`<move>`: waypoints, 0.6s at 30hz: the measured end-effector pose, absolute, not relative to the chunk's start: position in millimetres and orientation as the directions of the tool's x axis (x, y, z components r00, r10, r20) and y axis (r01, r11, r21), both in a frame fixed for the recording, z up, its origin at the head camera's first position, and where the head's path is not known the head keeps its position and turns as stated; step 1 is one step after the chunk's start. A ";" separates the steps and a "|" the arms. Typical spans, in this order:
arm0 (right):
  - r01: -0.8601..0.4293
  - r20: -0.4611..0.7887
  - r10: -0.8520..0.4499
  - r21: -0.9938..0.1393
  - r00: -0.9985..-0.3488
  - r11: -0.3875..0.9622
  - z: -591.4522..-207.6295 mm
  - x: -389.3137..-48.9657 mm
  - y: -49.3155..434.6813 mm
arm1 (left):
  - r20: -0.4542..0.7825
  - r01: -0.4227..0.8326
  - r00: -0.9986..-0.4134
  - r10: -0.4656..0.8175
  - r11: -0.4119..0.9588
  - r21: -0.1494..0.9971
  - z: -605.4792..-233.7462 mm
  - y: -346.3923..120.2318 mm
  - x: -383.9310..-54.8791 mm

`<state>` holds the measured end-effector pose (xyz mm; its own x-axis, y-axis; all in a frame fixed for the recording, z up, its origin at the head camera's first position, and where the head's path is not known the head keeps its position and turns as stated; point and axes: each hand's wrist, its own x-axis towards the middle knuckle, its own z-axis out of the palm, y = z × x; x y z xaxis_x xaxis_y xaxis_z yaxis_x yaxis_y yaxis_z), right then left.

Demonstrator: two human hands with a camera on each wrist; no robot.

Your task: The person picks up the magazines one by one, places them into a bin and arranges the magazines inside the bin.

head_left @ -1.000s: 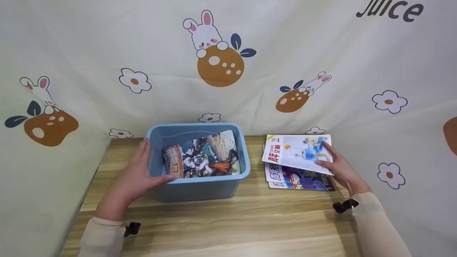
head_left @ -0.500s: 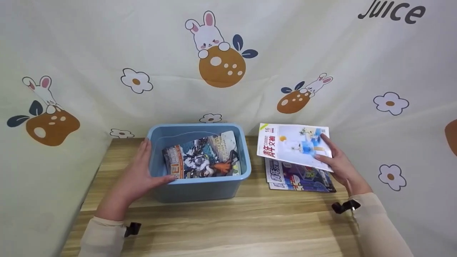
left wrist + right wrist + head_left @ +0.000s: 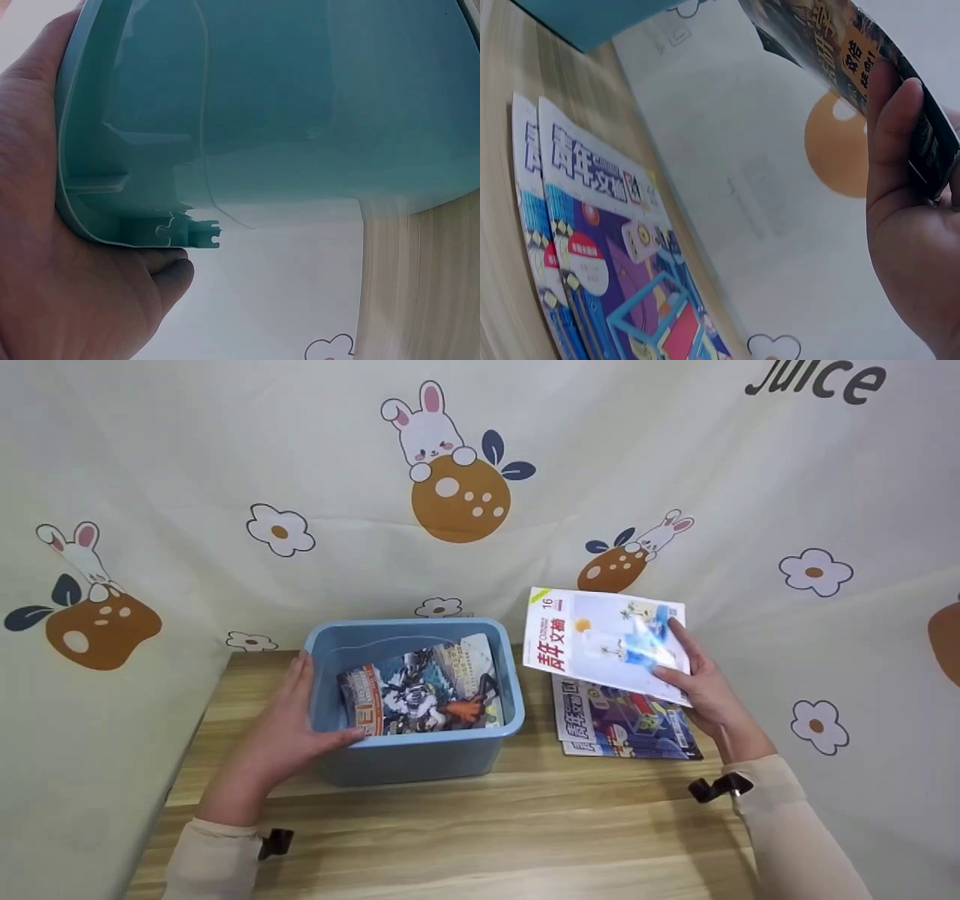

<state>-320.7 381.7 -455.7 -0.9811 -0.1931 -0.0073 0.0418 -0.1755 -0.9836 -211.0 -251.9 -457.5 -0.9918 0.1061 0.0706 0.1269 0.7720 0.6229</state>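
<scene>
My left hand [image 3: 289, 724] grips the near left corner of a blue plastic storage bin [image 3: 420, 761], its thumb along the front rim. The left wrist view shows the palm against the rim of the bin [image 3: 262, 112]. Inside the bin lies a magazine with an armoured figure on its cover [image 3: 420, 690]. My right hand [image 3: 709, 690] pinches the right edge of a white-covered magazine [image 3: 600, 637], raised over the others. The right wrist view shows the held magazine's dark underside [image 3: 832, 45]. Below it, overlapping purple magazines [image 3: 637, 727] lie on the table, partly covered in the head view.
The wood-grain table [image 3: 450, 840] runs up to a pale curtain [image 3: 345, 570] printed with rabbits and flowers, which closes off the back and both sides. The bin stands close to the back curtain, left of the magazine stack.
My right hand has lifted the white-covered magazine up and slightly left, uncovering more of the purple ones beneath. My left hand and the bin have stayed in place.
</scene>
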 end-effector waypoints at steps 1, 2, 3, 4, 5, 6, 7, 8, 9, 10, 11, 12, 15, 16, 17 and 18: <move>0.036 -0.001 -0.195 -0.983 -0.981 -0.177 -454.0 -320.4 379.2 | 0.069 0.126 -0.992 0.106 0.772 0.623 -457.5 -252.0 -211.1; 0.029 0.007 -0.197 -0.983 -0.980 -0.180 -452.5 -320.0 376.5 | 0.067 0.125 -0.992 0.106 0.773 0.622 -457.3 -251.9 -211.1; 0.021 0.016 -0.199 -0.983 -0.980 -0.184 -451.4 -319.9 373.9 | 0.068 0.125 -0.992 0.106 0.772 0.623 -457.2 -251.8 -211.1; 0.013 0.025 -0.201 -0.983 -0.979 -0.184 -450.6 -319.7 371.3 | 0.068 0.125 -0.992 0.106 0.772 0.623 -457.2 -251.7 -211.1; 0.005 0.033 -0.201 -0.983 -0.979 -0.184 -449.9 -319.6 368.6 | 0.068 0.125 -0.992 0.105 0.772 0.623 -457.5 -251.9 -211.3; 0.002 0.036 -0.207 -0.983 -0.978 -0.183 -448.8 -319.4 365.8 | 0.068 0.124 -0.992 0.104 0.771 0.624 -457.7 -252.0 -211.4; 0.000 0.039 -0.210 -0.984 -0.977 -0.179 -447.8 -319.2 363.1 | 0.069 0.124 -0.992 0.104 0.772 0.624 -457.8 -252.0 -211.4; 0.000 0.039 -0.214 -0.985 -0.976 -0.175 -446.9 -319.1 360.3 | 0.069 0.123 -0.992 0.103 0.773 0.623 -458.0 -252.2 -211.4; -0.001 0.039 -0.217 -0.985 -0.975 -0.170 -445.9 -319.1 357.4 | 0.068 0.122 -0.992 0.102 0.773 0.622 -458.1 -252.3 -211.2; -0.001 0.038 -0.219 -0.986 -0.975 -0.165 -444.8 -319.1 354.5 | 0.066 0.120 -0.993 0.101 0.776 0.620 -458.2 -252.5 -211.0; 0.000 0.037 -0.221 -0.986 -0.975 -0.165 -443.9 -319.3 351.5 | 0.066 0.119 -0.993 0.100 0.777 0.618 -458.2 -252.6 -210.8; 0.001 0.036 -0.223 -0.987 -0.974 -0.163 -442.9 -319.4 348.5 | 0.065 0.119 -0.993 0.100 0.778 0.617 -458.3 -252.7 -210.8; -0.003 0.041 -0.228 -0.986 -0.973 -0.167 -441.0 -320.9 339.8 | 0.067 0.120 -0.993 0.100 0.778 0.616 -457.7 -252.4 -210.8; -0.001 0.039 -0.229 -0.986 -0.973 -0.165 -440.3 -321.5 337.1 | 0.070 0.122 -0.993 0.100 0.779 0.615 -457.5 -252.4 -210.9; 0.003 0.035 -0.229 -0.987 -0.973 -0.161 -439.6 -322.1 334.5 | 0.072 0.123 -0.992 0.100 0.778 0.617 -457.3 -252.3 -211.0; 0.005 0.030 -0.230 -0.988 -0.973 -0.152 -438.8 -322.6 332.0 | 0.074 0.125 -0.992 0.101 0.776 0.618 -457.3 -252.3 -211.1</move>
<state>-322.6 332.0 -438.8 -0.9728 -0.2297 0.0300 0.0054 -0.1518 -0.9884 -211.1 -252.3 -457.3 -0.9922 0.1006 0.0741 0.1249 0.7763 0.6179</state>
